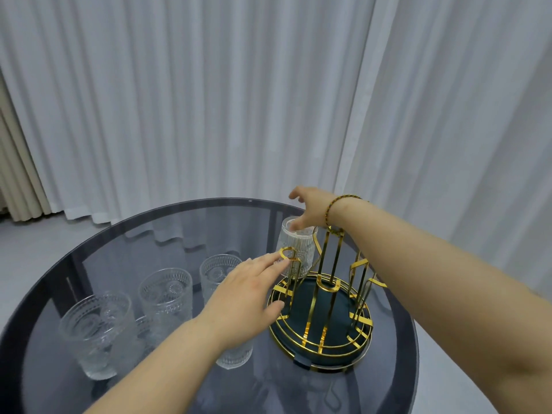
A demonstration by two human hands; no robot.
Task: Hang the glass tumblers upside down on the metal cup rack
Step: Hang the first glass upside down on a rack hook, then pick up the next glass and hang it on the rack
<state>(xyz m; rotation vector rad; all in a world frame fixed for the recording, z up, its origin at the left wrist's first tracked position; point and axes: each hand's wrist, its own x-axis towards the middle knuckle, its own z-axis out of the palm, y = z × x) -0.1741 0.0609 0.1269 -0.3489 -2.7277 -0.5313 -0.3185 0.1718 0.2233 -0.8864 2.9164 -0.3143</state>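
A gold wire cup rack (321,321) with a dark green base stands on the right half of a round dark glass table (59,282). One ribbed glass tumbler (297,248) hangs upside down on a far-left prong. My right hand (312,210) hovers over it, fingertips on its upturned bottom and thumb lifted clear. My left hand (243,297) reaches in flat with fingers apart, its fingertips at a gold prong loop (288,253). Several embossed tumblers stand upright to the left, among them the nearest one (95,333), a middle one (165,297) and a far one (219,271).
Another tumbler (234,358) is partly hidden under my left wrist, close to the rack's base. White curtains (209,100) hang behind the table. The table's rim curves close around the rack on the right side.
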